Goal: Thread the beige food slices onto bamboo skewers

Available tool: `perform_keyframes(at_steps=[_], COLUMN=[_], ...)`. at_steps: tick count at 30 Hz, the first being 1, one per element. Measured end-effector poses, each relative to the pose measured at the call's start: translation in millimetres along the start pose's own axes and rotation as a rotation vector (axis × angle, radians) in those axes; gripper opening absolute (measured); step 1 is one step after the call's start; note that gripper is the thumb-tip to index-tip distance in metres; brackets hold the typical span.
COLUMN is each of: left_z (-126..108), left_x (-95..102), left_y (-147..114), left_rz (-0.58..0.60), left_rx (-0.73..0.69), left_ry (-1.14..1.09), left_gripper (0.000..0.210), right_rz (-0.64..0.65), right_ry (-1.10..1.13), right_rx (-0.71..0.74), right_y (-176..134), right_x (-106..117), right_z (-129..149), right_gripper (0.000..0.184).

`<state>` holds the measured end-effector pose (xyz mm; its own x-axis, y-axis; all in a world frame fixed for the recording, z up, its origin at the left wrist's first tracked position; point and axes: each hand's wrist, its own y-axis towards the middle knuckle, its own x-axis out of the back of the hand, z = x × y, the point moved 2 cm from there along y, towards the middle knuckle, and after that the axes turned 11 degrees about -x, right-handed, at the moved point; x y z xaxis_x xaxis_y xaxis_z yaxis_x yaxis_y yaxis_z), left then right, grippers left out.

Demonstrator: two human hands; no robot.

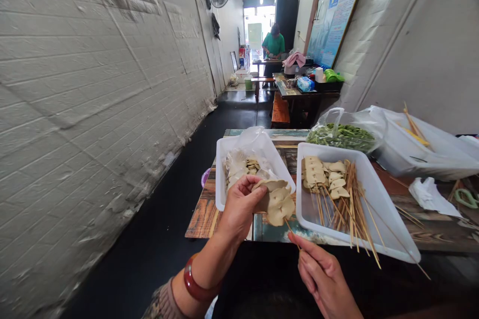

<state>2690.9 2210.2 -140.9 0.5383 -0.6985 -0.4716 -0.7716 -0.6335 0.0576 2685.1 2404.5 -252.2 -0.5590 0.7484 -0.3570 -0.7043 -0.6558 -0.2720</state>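
Note:
My left hand (241, 204) pinches pale beige slices (279, 202) that overlap on a thin bamboo skewer (288, 224). Low on that stick, my right hand (324, 271) grips it between thumb and fingers. Behind my left hand stands a white plastic tray (220, 159) holding a clear bag with more of the slices (252, 164). To the right, a second white tray (389, 229) contains several threaded skewers (314, 172) and a bundle of bare bamboo sticks (352, 189), some reaching over its near rim.
Beyond the right tray lies a clear bag of green vegetables (340, 134) beside a large white bin (430, 159). Crumpled white tissue (434, 197) and green-handled scissors (466, 198) are on the wooden table (204, 217). A person in green (274, 45) works far back. A wall runs along the left.

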Motion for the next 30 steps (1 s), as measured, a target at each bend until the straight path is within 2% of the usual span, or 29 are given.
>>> perform_keyframes(at_steps=[9, 24, 30], left_z=[3.7, 2.1, 5.5], left_x=[2.5, 2.0, 0.8], left_y=[0.8, 0.9, 4.9], left_rz=[-0.002, 0.081, 0.101], left_rx=[-0.057, -0.065, -0.082], left_ry=[0.079, 0.114, 0.155], left_gripper=[0.029, 0.029, 0.029], right_rz=[-0.003, 0.013, -0.001], right_ry=[-0.012, -0.068, -0.078], right_rx=[0.006, 0.01, 0.024], right_y=[-0.8, -1.0, 2.5], right_x=[0.9, 5.0, 0.0], right_z=[-2.0, -3.8, 2.6], right_gripper=[0.039, 0.04, 0.041])
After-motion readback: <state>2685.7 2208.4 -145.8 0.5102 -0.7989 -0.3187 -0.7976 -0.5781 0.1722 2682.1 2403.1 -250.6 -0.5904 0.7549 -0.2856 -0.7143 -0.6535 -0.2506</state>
